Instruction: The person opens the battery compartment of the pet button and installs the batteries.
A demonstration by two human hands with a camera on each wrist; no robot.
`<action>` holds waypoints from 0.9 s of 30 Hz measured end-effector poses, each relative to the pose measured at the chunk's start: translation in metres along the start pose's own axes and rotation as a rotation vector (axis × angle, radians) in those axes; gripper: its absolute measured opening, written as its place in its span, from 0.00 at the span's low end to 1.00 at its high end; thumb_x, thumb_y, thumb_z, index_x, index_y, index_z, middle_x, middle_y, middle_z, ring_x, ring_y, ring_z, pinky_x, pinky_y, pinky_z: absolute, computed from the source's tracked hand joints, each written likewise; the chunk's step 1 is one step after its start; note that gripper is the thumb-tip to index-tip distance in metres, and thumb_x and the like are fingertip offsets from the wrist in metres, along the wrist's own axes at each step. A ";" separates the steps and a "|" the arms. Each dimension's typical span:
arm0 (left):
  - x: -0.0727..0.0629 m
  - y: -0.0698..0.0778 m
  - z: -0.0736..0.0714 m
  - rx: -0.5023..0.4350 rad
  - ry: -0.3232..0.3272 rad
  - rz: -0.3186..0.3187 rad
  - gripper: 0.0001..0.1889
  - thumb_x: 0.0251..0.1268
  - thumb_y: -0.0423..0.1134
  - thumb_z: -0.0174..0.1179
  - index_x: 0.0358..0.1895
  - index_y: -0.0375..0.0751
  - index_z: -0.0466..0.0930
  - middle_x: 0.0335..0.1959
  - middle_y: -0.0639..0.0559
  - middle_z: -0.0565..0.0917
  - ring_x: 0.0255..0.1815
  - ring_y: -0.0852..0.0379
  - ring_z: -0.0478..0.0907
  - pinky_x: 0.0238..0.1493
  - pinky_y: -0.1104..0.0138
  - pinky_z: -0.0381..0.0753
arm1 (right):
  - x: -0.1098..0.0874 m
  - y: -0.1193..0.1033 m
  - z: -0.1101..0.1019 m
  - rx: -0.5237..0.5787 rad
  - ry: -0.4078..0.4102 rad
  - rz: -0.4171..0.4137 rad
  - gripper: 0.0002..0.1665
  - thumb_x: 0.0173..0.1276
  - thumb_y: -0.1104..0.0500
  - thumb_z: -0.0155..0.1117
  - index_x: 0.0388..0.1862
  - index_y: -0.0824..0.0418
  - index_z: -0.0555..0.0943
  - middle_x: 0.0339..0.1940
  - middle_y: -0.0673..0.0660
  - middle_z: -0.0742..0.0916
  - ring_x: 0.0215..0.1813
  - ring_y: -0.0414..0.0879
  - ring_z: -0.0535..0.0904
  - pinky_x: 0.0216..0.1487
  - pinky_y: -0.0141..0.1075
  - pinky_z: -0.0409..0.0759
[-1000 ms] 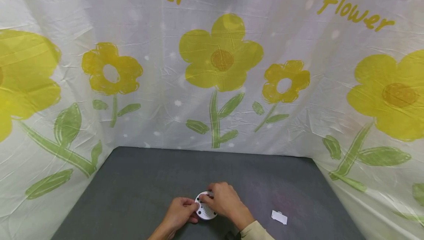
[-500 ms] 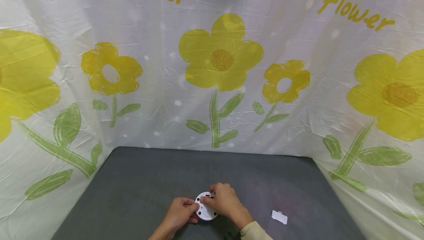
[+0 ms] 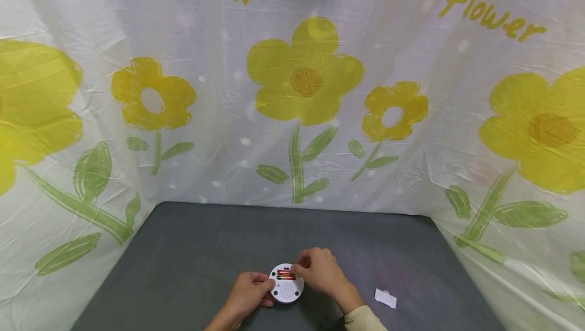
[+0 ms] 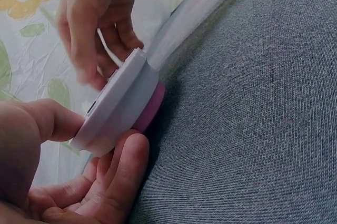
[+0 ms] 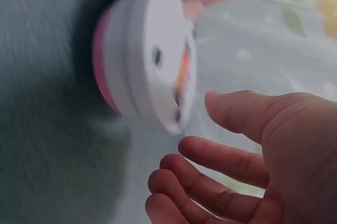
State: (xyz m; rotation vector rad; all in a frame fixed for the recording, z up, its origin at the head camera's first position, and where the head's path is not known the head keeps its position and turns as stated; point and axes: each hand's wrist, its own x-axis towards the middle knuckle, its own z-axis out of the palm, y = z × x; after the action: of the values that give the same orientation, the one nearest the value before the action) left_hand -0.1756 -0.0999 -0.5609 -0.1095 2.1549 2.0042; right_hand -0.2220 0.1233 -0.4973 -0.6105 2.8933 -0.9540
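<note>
One dark-grey counter (image 3: 205, 244) adjoins flower-printed sheeting (image 3: 219, 128). Our left grip (image 3: 248, 293) pinches a round device (image 3: 286, 289); our right grip (image 3: 321, 272) hangs wide.

The round device (image 3: 287, 291) looks smooth plastic, the tabletop (image 3: 205, 239) matt woven cloth.

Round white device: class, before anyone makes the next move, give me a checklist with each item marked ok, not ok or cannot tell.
1. Left hand gripping the round white device at its edge: ok.
2. Batteries in the device: ok.
3. Batteries right way round: cannot tell, too small.
4. Right hand holding nothing: ok.
5. White cover fitted: not ok; it lies apart on the table.
</note>
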 end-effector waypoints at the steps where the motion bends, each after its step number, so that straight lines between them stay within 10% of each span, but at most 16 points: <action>1: 0.000 0.000 0.000 -0.001 0.002 -0.002 0.14 0.73 0.33 0.65 0.49 0.20 0.82 0.31 0.48 0.90 0.26 0.58 0.88 0.31 0.64 0.93 | -0.001 0.002 -0.005 -0.002 0.005 0.000 0.08 0.69 0.51 0.78 0.37 0.54 0.92 0.30 0.46 0.90 0.32 0.39 0.83 0.33 0.37 0.81; 27: 0.002 -0.001 0.001 0.020 0.028 -0.013 0.16 0.73 0.33 0.66 0.50 0.19 0.82 0.31 0.47 0.91 0.26 0.57 0.88 0.30 0.63 0.93 | -0.063 0.080 -0.097 -0.167 0.052 0.271 0.09 0.64 0.60 0.82 0.42 0.59 0.92 0.36 0.50 0.90 0.40 0.46 0.86 0.42 0.49 0.89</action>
State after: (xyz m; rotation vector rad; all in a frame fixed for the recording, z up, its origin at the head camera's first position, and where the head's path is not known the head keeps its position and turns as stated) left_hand -0.1776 -0.0987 -0.5623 -0.1487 2.1841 1.9855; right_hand -0.2071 0.2608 -0.4706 -0.1917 3.0169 -0.7096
